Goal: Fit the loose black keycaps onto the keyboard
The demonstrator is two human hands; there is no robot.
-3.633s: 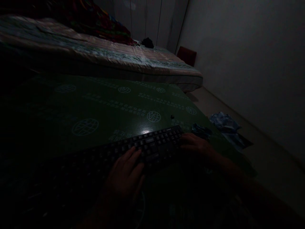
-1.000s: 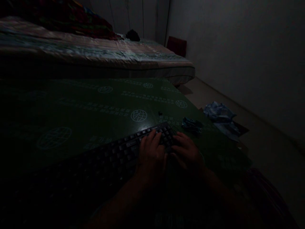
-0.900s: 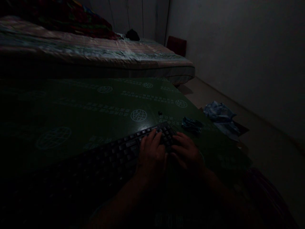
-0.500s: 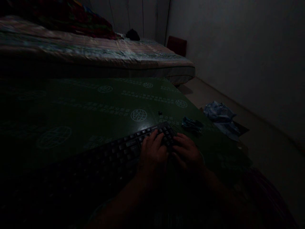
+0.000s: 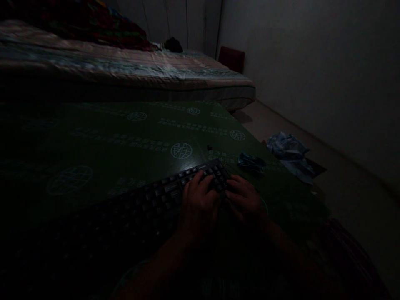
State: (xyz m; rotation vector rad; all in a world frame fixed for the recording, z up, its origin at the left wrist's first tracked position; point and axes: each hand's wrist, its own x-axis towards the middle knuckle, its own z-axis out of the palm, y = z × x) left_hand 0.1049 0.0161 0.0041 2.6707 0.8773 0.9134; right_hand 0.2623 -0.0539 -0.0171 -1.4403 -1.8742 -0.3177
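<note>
A black computer keyboard lies slantwise over the green tabletop, its near left part lost in darkness. My left hand is over the keyboard's right end, fingers apart and lying on the keys. Close beside it, my right hand touches the keyboard's right edge with its fingers stretched out and slightly spread. The undersides of both hands are too dark to make out. Just beyond my right hand is a crumpled dark blue cloth. A small black object sits behind the keyboard.
Beyond the table stands a bed with a striped sheet, a dark red patterned blanket and a black bundle. A crumpled light blue cloth is off the table's right edge. A wall runs along the right.
Both hands stay at the keyboard's right end. My left hand has shifted very slightly to the left over the keys; the other things look the same.
</note>
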